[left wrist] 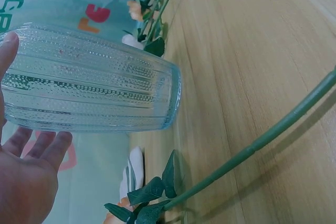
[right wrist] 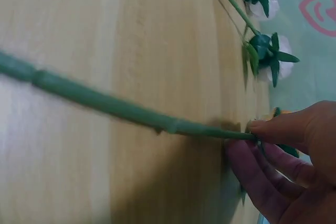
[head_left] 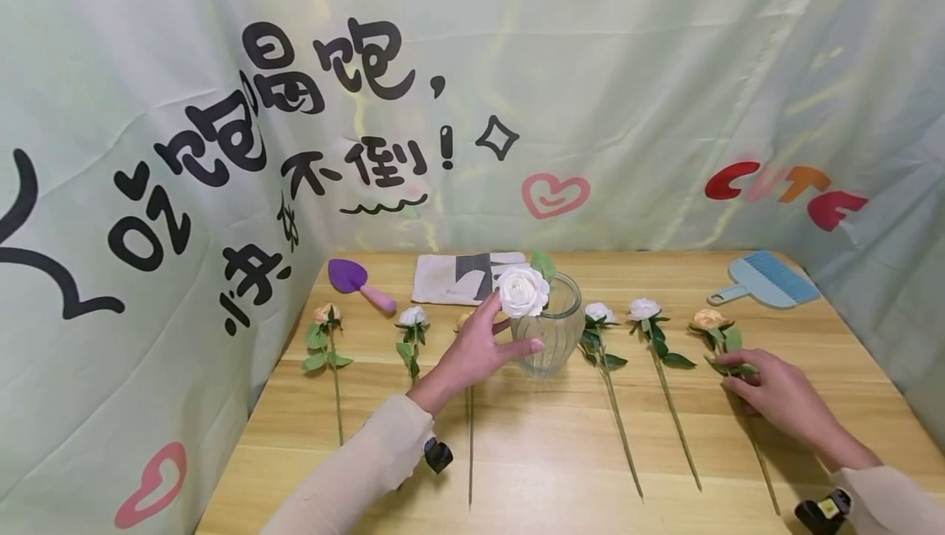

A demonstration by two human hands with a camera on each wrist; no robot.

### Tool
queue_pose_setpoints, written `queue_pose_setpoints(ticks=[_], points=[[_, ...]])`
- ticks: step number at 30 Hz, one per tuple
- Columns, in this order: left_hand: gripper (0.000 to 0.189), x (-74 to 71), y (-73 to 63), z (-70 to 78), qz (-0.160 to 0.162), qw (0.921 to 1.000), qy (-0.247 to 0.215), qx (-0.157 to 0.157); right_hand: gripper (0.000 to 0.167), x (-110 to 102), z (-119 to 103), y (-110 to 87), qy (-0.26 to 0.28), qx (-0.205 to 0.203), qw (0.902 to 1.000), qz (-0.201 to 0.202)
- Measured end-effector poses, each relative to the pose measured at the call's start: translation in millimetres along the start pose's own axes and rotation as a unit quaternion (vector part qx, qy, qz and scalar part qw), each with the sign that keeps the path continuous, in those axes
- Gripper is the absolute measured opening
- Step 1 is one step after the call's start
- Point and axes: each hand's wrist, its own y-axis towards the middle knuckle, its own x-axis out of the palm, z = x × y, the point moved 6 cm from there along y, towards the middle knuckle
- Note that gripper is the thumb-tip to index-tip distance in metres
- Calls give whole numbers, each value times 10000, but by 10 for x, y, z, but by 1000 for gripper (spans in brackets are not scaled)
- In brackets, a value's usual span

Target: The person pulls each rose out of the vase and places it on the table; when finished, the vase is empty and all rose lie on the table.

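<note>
A clear ribbed glass vase [head_left: 548,346] stands on the wooden table with a white artificial rose [head_left: 522,291] in it. Its green stem shows through the glass in the left wrist view. My left hand [head_left: 476,348] holds the vase from the left, thumb at the near side and fingers round the far side. On the right, my right hand [head_left: 781,402] pinches the stem [right wrist: 121,107] of an orange rose [head_left: 709,320] just below its leaves. The lower stem slants toward the table's front. In the right wrist view the bloom is mostly hidden behind the fingers.
Two white roses [head_left: 645,310] lie between the vase and my right hand. Left of the vase lie an orange rose [head_left: 326,314], a white rose [head_left: 412,317] and another partly hidden stem [head_left: 471,445]. Behind are a purple trowel [head_left: 349,276], a folded cloth [head_left: 435,279] and a blue brush-and-dustpan [head_left: 768,279].
</note>
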Motion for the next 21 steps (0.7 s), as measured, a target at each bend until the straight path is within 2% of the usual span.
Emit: queue_pose_setpoints(ticks=[12, 16, 21], points=[[88, 13, 6, -12, -59, 10000, -36, 48, 34, 73, -11, -42, 388, -148, 9989, 215], [88, 9, 10, -11, -63, 10000, -50, 47, 35, 14, -20, -66, 569, -173, 9974, 405], [88, 4, -1, -9, -35, 10000, -33, 43, 40, -167, -112, -28, 623, -357, 9941, 819]])
